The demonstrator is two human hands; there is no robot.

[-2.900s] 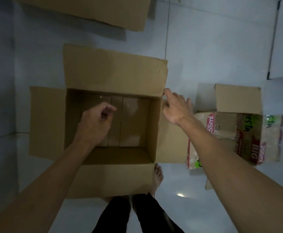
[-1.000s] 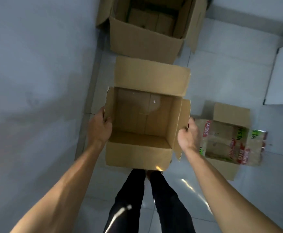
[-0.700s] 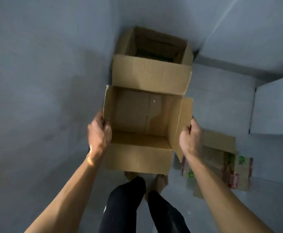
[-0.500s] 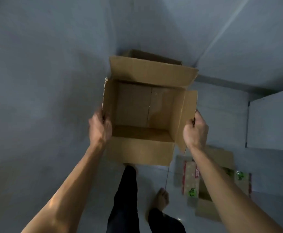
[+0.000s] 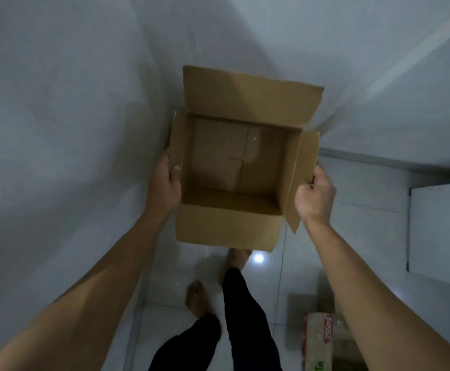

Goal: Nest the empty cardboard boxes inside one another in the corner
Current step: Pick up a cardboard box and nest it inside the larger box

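Observation:
I hold an empty brown cardboard box point(image 5: 234, 167) in the air in front of me, its top open and its flaps up. My left hand point(image 5: 166, 184) grips the box's left wall with the thumb inside the rim. My right hand point(image 5: 316, 195) clasps the right side flap. The box faces the room corner where two grey walls meet. The larger box in that corner is hidden behind the held one.
A small box with a printed plastic wrapper point(image 5: 318, 341) lies on the tiled floor at the lower right. My bare feet point(image 5: 197, 298) and dark trousers show below the box. A white panel point(image 5: 440, 231) stands at the right.
I lifted the box off the floor with both hands and carried it toward the corner. It has risen and now covers the larger box there. The wrapped box has dropped behind me.

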